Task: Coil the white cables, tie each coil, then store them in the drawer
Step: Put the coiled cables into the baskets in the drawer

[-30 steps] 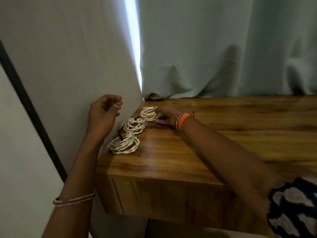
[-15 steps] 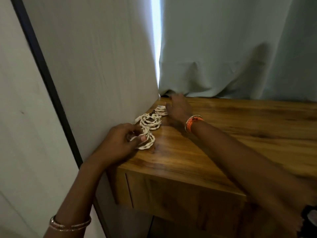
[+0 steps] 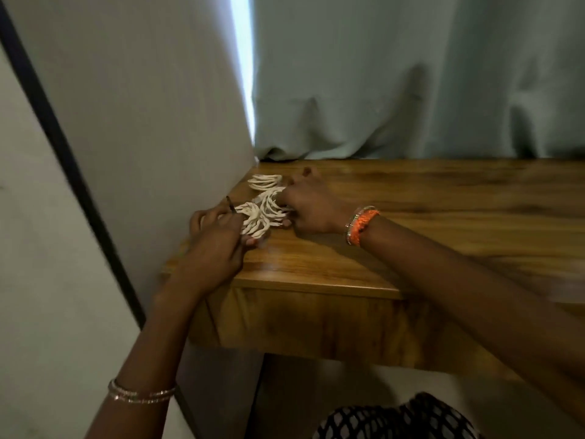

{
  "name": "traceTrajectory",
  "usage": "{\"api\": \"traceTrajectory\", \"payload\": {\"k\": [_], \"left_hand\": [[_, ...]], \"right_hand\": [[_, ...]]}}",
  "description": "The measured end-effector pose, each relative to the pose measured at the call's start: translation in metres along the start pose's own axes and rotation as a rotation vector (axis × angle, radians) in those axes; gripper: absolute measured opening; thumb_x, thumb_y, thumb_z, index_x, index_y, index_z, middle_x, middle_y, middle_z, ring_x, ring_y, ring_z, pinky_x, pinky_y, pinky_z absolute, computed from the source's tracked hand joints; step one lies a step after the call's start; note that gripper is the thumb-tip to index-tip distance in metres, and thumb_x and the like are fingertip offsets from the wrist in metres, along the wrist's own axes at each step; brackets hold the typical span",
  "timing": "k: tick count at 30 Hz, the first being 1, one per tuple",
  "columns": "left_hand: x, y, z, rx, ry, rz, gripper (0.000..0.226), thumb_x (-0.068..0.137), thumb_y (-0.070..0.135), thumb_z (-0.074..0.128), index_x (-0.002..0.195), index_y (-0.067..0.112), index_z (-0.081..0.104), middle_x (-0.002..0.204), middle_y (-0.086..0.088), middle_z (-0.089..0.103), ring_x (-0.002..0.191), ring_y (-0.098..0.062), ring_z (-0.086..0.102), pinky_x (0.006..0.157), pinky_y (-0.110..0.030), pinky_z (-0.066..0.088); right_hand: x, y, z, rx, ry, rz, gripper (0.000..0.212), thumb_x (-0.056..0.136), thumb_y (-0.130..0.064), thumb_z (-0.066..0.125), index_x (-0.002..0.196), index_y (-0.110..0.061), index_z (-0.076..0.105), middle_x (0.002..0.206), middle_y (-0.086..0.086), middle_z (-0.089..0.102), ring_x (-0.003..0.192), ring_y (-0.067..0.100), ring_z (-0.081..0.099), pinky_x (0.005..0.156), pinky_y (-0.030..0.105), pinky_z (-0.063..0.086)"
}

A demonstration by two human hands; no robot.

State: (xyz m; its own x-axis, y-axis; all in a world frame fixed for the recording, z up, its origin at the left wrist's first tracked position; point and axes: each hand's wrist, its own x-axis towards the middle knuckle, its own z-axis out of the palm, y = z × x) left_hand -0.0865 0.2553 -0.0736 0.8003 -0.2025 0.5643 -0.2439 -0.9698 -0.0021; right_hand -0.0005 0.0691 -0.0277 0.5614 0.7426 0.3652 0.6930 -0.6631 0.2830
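Observation:
Three white cable coils lie in a row along the wall on the wooden table (image 3: 427,217). My left hand (image 3: 218,245) grips the nearest coil (image 3: 253,221), which has a dark tie end sticking up. My right hand (image 3: 308,207), with an orange band at the wrist, holds the middle coil (image 3: 270,201), tipped up against the nearest one. Flat near the table's back corner lies the far coil (image 3: 265,181), untouched. The drawer front (image 3: 310,321) below the tabletop is shut.
A grey wall panel (image 3: 152,122) runs close along the table's left side. A pale green curtain (image 3: 411,90) hangs behind the table. The tabletop stretches away to the right of my hands.
My right hand came back from the far coil and took the middle coil, pushing it against the nearest one. My left hand kept its grip on the nearest coil.

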Motion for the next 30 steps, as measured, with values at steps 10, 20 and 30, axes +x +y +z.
{"api": "traceTrajectory", "payload": {"k": [10, 20, 30], "left_hand": [[0.065, 0.276, 0.015, -0.574, 0.256, 0.425, 0.005, 0.088, 0.010, 0.049, 0.090, 0.011, 0.053, 0.092, -0.012, 0.061, 0.097, -0.032, 0.052, 0.083, -0.040, 0.029], [0.043, 0.576, -0.005, -0.876, -0.044, 0.790, 0.033, 0.092, 0.036, 0.051, 0.118, 0.017, 0.058, 0.115, -0.010, 0.062, 0.115, -0.027, 0.049, 0.091, -0.034, 0.025], [0.013, 0.667, 0.020, -0.666, -0.743, 1.272, 0.023, 0.082, 0.035, 0.069, 0.093, 0.016, 0.068, 0.097, -0.002, 0.067, 0.089, -0.016, 0.058, 0.078, -0.032, 0.043]], "right_hand": [[-0.267, 0.110, -0.095, -0.129, 0.205, 0.607, 0.023, 0.079, -0.019, 0.069, 0.102, -0.017, 0.067, 0.096, 0.010, 0.066, 0.097, 0.031, 0.055, 0.076, 0.033, 0.037], [-0.582, 0.149, -0.208, -0.326, -0.003, 1.246, 0.025, 0.077, -0.010, 0.070, 0.102, -0.006, 0.068, 0.109, 0.012, 0.066, 0.104, 0.032, 0.058, 0.081, 0.037, 0.046], [-0.733, 0.151, -0.212, -0.199, 0.045, 1.419, 0.033, 0.072, -0.005, 0.078, 0.104, -0.003, 0.071, 0.107, 0.013, 0.062, 0.090, 0.022, 0.057, 0.078, 0.024, 0.038]]}}
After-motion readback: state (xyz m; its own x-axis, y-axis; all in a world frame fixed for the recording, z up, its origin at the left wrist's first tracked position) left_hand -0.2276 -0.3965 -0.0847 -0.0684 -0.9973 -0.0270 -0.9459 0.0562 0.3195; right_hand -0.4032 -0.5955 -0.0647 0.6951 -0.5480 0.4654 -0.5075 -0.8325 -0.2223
